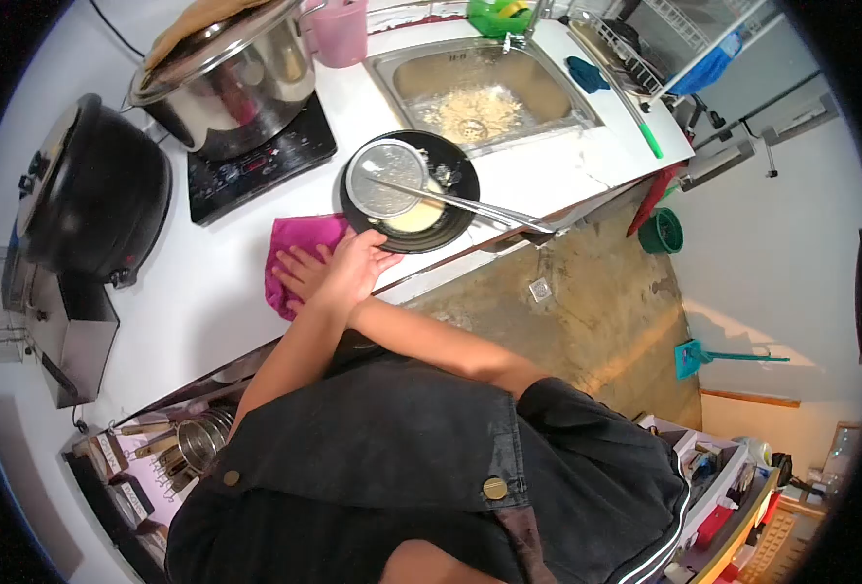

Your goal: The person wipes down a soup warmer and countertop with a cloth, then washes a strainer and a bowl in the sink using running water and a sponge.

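Note:
My forearms cross, the left over the right. My left hand [358, 265] pinches the near left rim of a black bowl [443, 234]. In the bowl lie a round metal strainer [388, 177], a pale yellowish substance [414, 216] and long metal handles [480, 206] that reach past the right rim. Flat on a magenta cloth [295, 237], on the counter left of the bowl, rests my right hand [302, 273] with its fingers spread. My left wrist partly covers it.
Behind are an induction cooker [256, 161] under a large steel pot [246, 92], a pink container [339, 34] and a sink [548, 88] with pale scraps. A black cooker [110, 195] stands left. A green-handled tool [651, 141] lies right. The counter edge [441, 273] runs below the bowl.

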`<move>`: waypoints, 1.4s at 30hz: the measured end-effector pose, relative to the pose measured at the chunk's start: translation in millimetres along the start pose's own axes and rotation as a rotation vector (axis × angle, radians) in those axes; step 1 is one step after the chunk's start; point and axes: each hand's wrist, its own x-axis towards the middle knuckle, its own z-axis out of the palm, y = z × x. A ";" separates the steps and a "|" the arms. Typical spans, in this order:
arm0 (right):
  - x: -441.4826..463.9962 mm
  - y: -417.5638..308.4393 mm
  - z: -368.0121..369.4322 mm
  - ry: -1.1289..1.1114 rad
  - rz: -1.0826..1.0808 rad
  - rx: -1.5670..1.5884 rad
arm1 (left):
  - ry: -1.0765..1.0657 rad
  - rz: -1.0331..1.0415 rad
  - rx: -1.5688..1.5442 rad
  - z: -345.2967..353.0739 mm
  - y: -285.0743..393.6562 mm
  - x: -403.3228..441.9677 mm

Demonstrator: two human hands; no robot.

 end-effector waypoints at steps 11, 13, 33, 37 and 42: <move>-50.8 27.2 -112.6 -0.472 0.272 0.303 | 0.296 0.047 0.022 9.2 20.3 -34.0; -71.5 51.2 -111.1 -0.314 0.161 0.224 | 0.137 0.123 0.042 12.7 27.9 -46.5; 60.3 163.1 -203.8 0.634 0.230 0.240 | 0.547 0.445 -0.294 -108.9 10.6 -248.9; 140.8 62.1 -158.0 0.560 -0.036 0.180 | 0.648 0.463 -0.356 -143.6 2.5 -261.6; 246.5 -28.5 -90.3 0.526 -0.164 -0.132 | 0.748 0.532 -0.450 -194.3 -6.8 -263.4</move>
